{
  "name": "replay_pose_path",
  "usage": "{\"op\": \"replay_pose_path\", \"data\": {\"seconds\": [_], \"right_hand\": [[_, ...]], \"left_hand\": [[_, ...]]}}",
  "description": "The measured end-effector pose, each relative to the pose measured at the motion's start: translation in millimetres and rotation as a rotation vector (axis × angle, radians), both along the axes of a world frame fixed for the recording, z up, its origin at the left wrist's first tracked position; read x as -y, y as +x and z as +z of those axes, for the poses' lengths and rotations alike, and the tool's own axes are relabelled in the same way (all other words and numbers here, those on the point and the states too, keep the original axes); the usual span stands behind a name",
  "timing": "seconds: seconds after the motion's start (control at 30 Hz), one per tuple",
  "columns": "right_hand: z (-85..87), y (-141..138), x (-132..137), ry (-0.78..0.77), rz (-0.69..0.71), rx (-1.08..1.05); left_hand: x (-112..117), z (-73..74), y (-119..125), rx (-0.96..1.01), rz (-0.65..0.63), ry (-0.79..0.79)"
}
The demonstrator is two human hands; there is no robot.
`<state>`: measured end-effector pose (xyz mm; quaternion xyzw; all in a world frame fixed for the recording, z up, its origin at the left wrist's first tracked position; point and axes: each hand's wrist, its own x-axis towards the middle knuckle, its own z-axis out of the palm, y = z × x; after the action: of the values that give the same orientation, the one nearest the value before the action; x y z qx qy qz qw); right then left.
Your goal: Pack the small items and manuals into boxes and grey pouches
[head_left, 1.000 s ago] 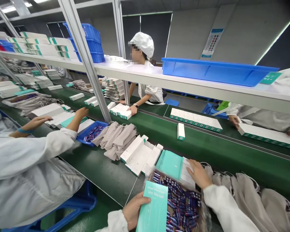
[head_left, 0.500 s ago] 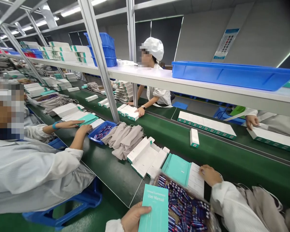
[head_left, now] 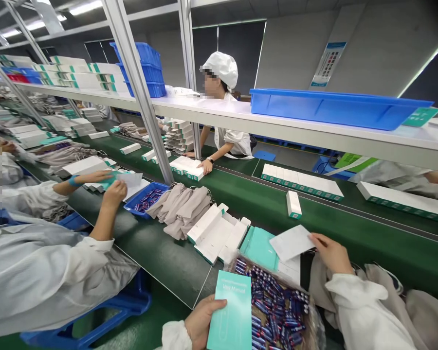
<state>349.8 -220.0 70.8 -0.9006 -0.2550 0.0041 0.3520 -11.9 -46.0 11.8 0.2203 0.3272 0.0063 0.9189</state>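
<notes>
My left hand [head_left: 204, 321] holds a teal "User Manual" booklet [head_left: 229, 318] upright at the bottom of the view. My right hand [head_left: 332, 253] pinches a white paper sheet [head_left: 291, 243] by its edge, above a lower white stack [head_left: 290, 270]. Between my hands lies a clear plastic bag of blue-and-red cylindrical batteries [head_left: 275, 308]. A stack of teal booklets [head_left: 259, 248] sits just beyond the bag, and grey drawstring pouches [head_left: 390, 306] lie to the right of my right arm.
White boxes [head_left: 219, 233], grey pouches [head_left: 180, 213] and a blue battery tray [head_left: 146, 200] line the green conveyor belt [head_left: 160, 257]. A co-worker's hands [head_left: 113, 187] work at the left. Overhead, a white shelf [head_left: 219, 113] carries a blue crate [head_left: 339, 109] and supported by metal posts.
My right hand has moved up and right, lifting a white sheet off the stack. My left hand keeps the booklet. The co-worker at left now handles a white sheet.
</notes>
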Motion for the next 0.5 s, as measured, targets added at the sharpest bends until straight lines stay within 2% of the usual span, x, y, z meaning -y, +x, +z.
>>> {"op": "replay_pose_path", "data": {"seconds": [0.1,0.2,0.37,0.5], "right_hand": [[23.6,-1,7,0.112,0.034,-0.144],[29.1,-30,-3,0.157,0.194,-0.294],[1.6,-117,-46,0.112,0.478,-0.448],[-18.7,-167,-69,0.089,0.525,-0.416]], "left_hand": [[-3,-1.2,3,-0.066,0.023,0.09],[-5,0.9,7,-0.085,0.024,0.148],[2,13.8,17,-0.033,0.014,0.183],[9,20.3,22,0.143,-0.068,0.234]]}}
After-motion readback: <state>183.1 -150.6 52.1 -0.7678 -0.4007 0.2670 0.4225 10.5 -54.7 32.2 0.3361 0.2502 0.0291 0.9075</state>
